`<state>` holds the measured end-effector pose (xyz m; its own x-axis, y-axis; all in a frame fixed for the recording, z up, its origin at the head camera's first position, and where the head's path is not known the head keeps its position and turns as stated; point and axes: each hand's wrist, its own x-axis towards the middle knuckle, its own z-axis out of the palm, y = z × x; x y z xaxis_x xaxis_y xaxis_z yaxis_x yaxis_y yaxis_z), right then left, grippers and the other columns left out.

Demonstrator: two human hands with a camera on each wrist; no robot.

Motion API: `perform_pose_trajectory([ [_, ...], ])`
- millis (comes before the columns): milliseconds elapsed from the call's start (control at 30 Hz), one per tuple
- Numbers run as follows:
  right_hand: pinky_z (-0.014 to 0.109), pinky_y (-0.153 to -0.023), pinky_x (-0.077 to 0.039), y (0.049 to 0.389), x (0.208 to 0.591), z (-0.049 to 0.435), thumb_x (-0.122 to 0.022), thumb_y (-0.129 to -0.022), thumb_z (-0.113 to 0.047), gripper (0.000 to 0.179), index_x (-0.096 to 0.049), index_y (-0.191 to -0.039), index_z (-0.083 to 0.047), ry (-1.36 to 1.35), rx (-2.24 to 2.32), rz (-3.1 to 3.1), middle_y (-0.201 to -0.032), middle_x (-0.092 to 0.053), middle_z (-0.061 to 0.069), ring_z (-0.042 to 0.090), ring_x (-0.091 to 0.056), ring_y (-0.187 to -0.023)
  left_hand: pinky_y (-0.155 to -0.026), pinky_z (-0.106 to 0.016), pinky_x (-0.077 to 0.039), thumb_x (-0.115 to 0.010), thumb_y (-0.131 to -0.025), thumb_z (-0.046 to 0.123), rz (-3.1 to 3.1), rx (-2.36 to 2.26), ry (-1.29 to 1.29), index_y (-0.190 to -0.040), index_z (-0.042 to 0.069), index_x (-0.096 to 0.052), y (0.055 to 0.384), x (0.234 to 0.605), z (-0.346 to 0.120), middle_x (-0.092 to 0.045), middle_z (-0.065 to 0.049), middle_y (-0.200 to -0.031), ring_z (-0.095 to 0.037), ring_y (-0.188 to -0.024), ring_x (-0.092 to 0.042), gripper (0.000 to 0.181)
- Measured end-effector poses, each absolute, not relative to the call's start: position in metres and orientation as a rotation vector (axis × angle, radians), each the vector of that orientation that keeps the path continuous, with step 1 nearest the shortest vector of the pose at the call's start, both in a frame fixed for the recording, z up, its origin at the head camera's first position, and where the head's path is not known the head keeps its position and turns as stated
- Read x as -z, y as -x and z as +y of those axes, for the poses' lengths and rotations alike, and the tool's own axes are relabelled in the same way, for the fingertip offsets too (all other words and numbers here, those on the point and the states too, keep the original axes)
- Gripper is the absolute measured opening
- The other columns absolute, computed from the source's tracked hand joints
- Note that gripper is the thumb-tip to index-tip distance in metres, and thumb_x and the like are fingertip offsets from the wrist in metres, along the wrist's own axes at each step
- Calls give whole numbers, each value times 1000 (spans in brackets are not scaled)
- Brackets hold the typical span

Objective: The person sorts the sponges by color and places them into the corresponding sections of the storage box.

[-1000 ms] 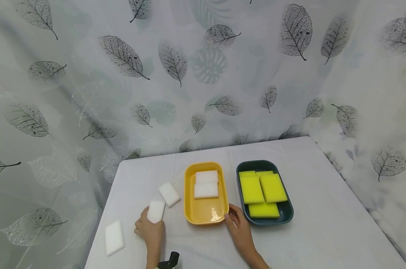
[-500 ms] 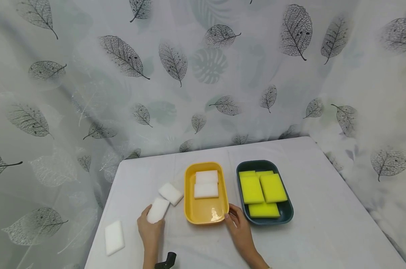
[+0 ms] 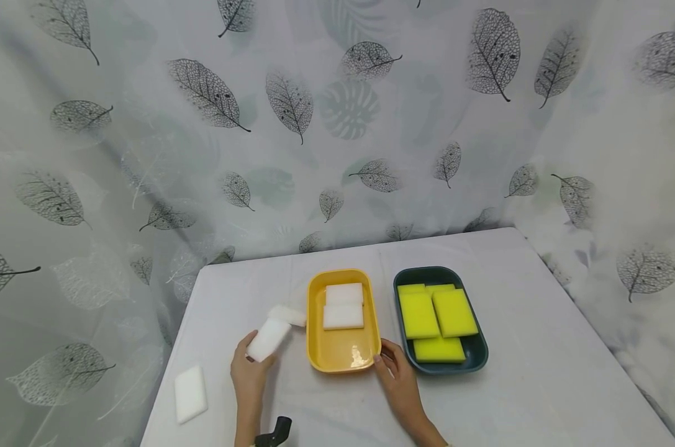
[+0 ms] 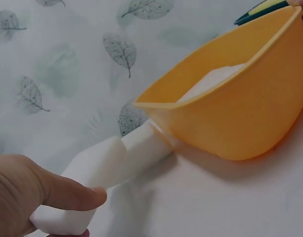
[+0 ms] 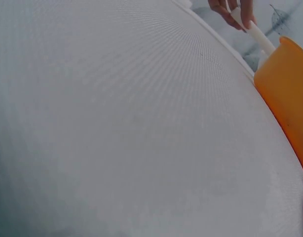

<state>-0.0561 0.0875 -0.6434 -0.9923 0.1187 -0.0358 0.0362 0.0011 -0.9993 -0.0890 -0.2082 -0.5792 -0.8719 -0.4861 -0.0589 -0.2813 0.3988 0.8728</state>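
My left hand point(image 3: 249, 366) pinches a white sponge point(image 3: 269, 339) between thumb and fingers, tilted up off the cloth. Its far end meets a second white sponge point(image 3: 285, 315), which leans beside the yellow tray point(image 3: 337, 360). In the left wrist view the thumb lies across the held sponge point(image 4: 94, 160), close to the tray's wall point(image 4: 240, 123). Two white sponges point(image 3: 343, 316) lie inside the tray toward its far end. My right hand point(image 3: 398, 379) holds the near right corner of the tray's rim; some of its fingers are hidden.
A dark green tray point(image 3: 477, 360) with several yellow sponges point(image 3: 420, 315) stands right of the yellow tray. Another white sponge point(image 3: 190, 395) lies at the table's left edge. A leaf-printed curtain point(image 3: 337, 155) hangs behind the white-covered table point(image 3: 544, 347).
My left hand has lifted its sponge and carried it right and away from me. The second white sponge has shifted and tipped against the yellow tray. My right hand stays put.
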Motion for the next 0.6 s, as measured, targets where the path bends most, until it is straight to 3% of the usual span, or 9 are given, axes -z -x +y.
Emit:
perform_pose_trajectory([
  [300, 13, -107, -49, 56, 644, 88, -68, -103, -33, 47, -55, -144, -15, 168, -2179, -2169, -148, -58, 9, 23, -56, -138, -94, -46, -55, -82, -86, 6, -2541, 1482, -604, -150, 11, -53, 95, 571, -201, -56, -19, -150, -36, -117, -58, 70],
  [600, 13, -107, -49, 55, 642, 88, -68, -103, -32, 46, -55, -144, -15, 163, -2166, -2172, -147, -59, 9, 23, -56, -137, -96, -46, -58, -84, -87, 11, -2580, 1481, -505, -149, 13, -54, 96, 568, -193, -55, -18, -152, -36, -121, -59, 70],
])
